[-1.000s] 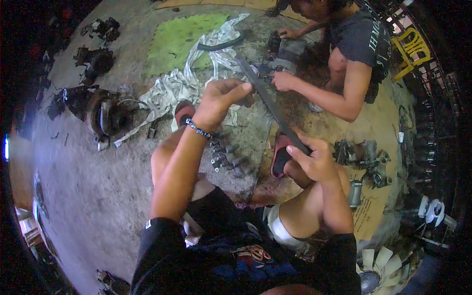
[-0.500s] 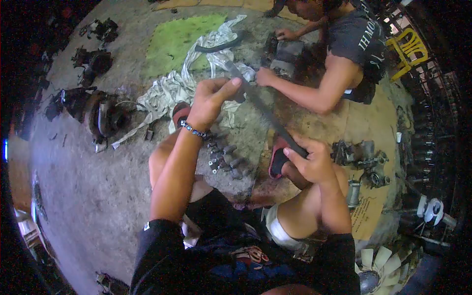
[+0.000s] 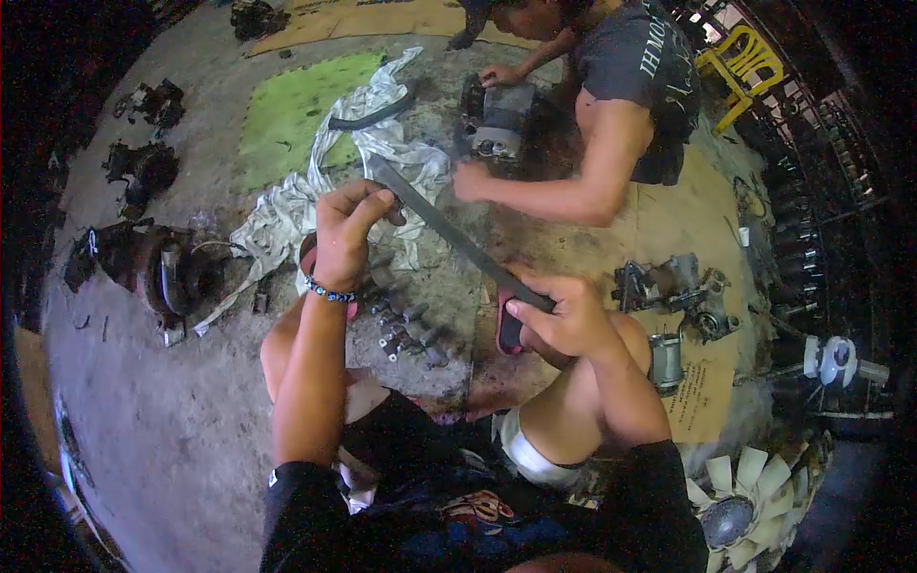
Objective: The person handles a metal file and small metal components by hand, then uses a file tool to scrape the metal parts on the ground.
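Note:
My right hand is wrapped around the near end of a long, flat, dark grey bar that looks like a flat file. It slants up and left to my left hand. The fingers of my left hand are pinched around a small dark piece, mostly hidden, right beside the file's far part. I cannot tell if file and piece touch. Below my hands, several small dark cylindrical parts lie on the concrete floor between my feet.
A co-worker leans over a dark metal housing. White cloth with a dark curved hose lies by a green mat. Engine parts rest on cardboard at right, near a metal cylinder and a fan.
The view has shifted, so the scene sits further left. The file has slid up and left past my left hand's thumb. Both hands keep their grips.

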`<state>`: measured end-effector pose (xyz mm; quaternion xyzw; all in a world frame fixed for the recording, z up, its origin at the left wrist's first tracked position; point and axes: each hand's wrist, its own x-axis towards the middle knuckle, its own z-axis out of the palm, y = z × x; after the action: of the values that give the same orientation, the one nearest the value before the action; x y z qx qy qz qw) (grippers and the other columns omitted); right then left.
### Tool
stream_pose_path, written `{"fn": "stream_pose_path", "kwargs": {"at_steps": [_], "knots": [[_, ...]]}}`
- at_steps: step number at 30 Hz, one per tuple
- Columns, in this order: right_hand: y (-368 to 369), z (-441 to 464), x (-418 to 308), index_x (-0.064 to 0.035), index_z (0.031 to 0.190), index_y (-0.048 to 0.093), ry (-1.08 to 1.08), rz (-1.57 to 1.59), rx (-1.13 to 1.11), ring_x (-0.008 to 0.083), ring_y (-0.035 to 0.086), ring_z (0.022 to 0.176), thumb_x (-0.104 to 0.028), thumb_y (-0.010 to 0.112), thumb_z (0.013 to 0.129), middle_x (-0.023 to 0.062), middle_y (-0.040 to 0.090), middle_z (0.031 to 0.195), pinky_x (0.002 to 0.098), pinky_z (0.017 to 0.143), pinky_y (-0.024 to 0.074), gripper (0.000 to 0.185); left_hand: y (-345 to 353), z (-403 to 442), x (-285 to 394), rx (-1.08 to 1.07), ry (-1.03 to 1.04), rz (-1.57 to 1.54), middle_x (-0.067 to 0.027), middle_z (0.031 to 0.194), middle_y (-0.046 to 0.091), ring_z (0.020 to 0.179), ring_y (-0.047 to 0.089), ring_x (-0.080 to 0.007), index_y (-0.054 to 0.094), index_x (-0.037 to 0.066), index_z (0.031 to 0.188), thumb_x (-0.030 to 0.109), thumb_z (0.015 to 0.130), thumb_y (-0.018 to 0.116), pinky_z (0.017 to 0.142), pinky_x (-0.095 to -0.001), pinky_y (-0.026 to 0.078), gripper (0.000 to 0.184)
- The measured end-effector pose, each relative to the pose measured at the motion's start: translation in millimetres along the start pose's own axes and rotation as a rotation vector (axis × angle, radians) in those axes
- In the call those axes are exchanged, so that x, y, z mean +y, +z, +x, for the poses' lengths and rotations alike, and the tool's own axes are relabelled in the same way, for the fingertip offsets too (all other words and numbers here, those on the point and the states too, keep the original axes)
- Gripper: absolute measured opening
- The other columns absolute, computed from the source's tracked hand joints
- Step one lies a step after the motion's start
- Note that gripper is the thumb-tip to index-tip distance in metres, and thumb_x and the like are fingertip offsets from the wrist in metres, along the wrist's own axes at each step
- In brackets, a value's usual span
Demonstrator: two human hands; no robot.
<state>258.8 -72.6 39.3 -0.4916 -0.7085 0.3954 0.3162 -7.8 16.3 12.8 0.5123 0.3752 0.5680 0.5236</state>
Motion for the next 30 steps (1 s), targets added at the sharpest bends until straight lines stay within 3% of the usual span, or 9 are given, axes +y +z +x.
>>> {"fn": "stream_pose_path", "kwargs": {"at_steps": [8,11,14,20,23,30], "knots": [[-1.4,-0.2,-3.7,0.0005,0.109,0.062,-0.008,0.047,-0.046,0.0068,0.055,0.054,-0.011,0.066,0.079,0.0084,0.065,0.07,0.0266,0.053,0.0474,0.032,1.9,1.5,0.6,0.024,-0.099,-0.075,-0.0082,0.07,0.062,0.065,0.058,-0.0149,0.061,-0.002,0.075,0.018,0.083,0.056,0.067,-0.0269,0.045,0.023],[3.2,-0.4,8.3,0.0003,0.11,0.061,-0.138,0.043,0.027,0.0041,0.051,0.056,-0.011,0.066,0.079,0.0053,0.065,0.074,0.0254,0.052,0.0467,0.032,-0.4,2.3,-2.1,-0.007,-0.124,-0.116,-0.0079,0.072,0.06,0.066,0.058,-0.0154,0.06,-0.001,0.076,0.018,0.084,0.055,0.067,-0.0275,0.045,0.022],[-0.6,-1.1,1.3,0.0,0.111,0.061,0.01,0.09,-0.046,0.0062,0.054,0.059,-0.011,0.066,0.079,0.0054,0.065,0.078,0.0256,0.054,0.0476,0.034,-3.1,3.3,-3.3,-0.05,-0.114,-0.152,-0.0077,0.072,0.06,0.067,0.058,-0.0158,0.058,0.0,0.076,0.017,0.085,0.055,0.067,-0.0279,0.045,0.02],[-0.2,-0.3,1.0,0.0031,0.112,0.059,0.015,0.233,-0.102,0.008,0.055,0.084,-0.01,0.066,0.08,0.0041,0.065,0.094,0.0244,0.075,0.0461,0.035,-4.5,4.8,-4.8,-0.095,-0.106,-0.285,-0.008,0.072,0.059,0.066,0.057,-0.0168,0.057,0.0,0.077,0.015,0.085,0.054,0.066,-0.0286,0.044,0.017],[-2.5,0.3,-10.0,0.0056,0.113,0.058,0.202,0.358,-0.196,0.0072,0.053,0.09,-0.01,0.066,0.081,0.0035,0.064,0.099,0.0236,0.083,0.0427,0.036,-3.8,3.7,-1.1,-0.103,-0.118,-0.351,-0.0081,0.072,0.059,0.066,0.057,-0.0171,0.057,0.001,0.078,0.015,0.085,0.054,0.066,-0.0287,0.044,0.016],[4.1,4.3,-12.8,0.0042,0.113,0.059,0.251,0.501,-0.265,0.0079,0.052,0.091,-0.011,0.067,0.081,0.0036,0.064,0.101,0.0236,0.084,0.0418,0.037,-8.6,5.6,-7.1,-0.104,-0.11,-0.477,-0.0082,0.074,0.059,0.066,0.056,-0.0171,0.058,0.001,0.079,0.015,0.084,0.055,0.066,-0.029,0.045,0.015]]}}
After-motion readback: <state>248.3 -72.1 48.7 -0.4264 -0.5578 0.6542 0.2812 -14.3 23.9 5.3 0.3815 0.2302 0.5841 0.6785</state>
